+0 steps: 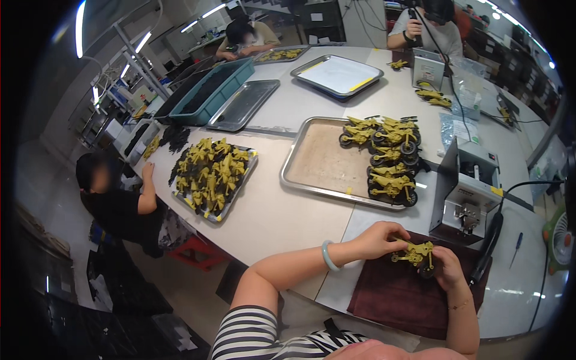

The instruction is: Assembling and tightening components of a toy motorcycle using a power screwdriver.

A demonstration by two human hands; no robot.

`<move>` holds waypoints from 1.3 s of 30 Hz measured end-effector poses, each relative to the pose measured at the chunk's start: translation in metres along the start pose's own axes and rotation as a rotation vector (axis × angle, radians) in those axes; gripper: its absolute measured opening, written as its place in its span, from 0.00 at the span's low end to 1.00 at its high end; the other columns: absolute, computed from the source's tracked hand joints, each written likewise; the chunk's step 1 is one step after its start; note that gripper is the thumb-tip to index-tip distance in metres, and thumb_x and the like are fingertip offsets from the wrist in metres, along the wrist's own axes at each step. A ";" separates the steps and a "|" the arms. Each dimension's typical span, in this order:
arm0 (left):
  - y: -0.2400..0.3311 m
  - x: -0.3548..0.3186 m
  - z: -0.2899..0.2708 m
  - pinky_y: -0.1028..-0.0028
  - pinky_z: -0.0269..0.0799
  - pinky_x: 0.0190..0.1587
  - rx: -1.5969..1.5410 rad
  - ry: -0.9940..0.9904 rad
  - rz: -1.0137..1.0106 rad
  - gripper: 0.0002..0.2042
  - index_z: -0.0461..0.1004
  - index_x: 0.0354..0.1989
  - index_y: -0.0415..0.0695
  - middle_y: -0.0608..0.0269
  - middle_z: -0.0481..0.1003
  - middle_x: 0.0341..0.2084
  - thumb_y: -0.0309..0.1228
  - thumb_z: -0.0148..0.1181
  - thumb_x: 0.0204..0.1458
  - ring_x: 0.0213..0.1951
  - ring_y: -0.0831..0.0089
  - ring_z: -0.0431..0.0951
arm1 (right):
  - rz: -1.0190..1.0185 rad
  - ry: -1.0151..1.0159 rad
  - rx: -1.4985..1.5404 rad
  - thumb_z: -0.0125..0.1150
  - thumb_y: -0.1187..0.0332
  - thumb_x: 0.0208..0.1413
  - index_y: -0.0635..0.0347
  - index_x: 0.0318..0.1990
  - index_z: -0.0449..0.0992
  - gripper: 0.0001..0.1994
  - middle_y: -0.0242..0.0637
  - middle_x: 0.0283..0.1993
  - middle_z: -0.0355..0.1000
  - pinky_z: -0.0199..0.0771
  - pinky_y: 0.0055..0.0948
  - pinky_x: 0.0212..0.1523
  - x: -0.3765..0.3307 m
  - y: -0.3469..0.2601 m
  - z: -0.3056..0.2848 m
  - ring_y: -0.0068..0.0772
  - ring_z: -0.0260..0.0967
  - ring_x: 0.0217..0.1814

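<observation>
Between my two hands is a yellow and black toy motorcycle, held above a dark red cloth. My left hand, below a pale green bangle, pinches its left end with thumb and fingers. Closed around its right end, next to a black wheel, is my right hand. Just beyond my hands lies a metal tray, its right side filled with several similar toy motorcycles. A grey metal box-shaped machine stands beyond my right hand.
A black electric screwdriver with a cable and a small blue screwdriver lie on the right, near a green fan. To the left is a heaped tray of yellow and black parts. Other people sit around the table.
</observation>
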State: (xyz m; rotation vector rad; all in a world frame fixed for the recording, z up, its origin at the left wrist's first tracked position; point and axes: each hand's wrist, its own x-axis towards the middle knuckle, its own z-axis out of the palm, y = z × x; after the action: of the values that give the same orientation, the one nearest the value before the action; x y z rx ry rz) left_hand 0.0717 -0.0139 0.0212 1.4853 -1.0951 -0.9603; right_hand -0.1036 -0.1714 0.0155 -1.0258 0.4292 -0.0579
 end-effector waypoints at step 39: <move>-0.012 0.000 -0.001 0.77 0.72 0.43 -0.252 0.007 -0.012 0.12 0.71 0.38 0.32 0.56 0.74 0.35 0.21 0.60 0.45 0.39 0.72 0.75 | 0.057 0.105 -0.025 0.44 0.65 0.55 0.64 0.35 0.69 0.11 0.39 0.27 0.70 0.73 0.27 0.22 0.003 -0.001 0.008 0.30 0.69 0.22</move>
State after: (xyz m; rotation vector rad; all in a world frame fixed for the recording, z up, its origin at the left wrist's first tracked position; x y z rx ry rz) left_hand 0.0749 -0.0132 0.0099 1.2900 -0.9239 -1.0593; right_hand -0.0982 -0.1659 0.0187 -1.0378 0.5562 -0.0557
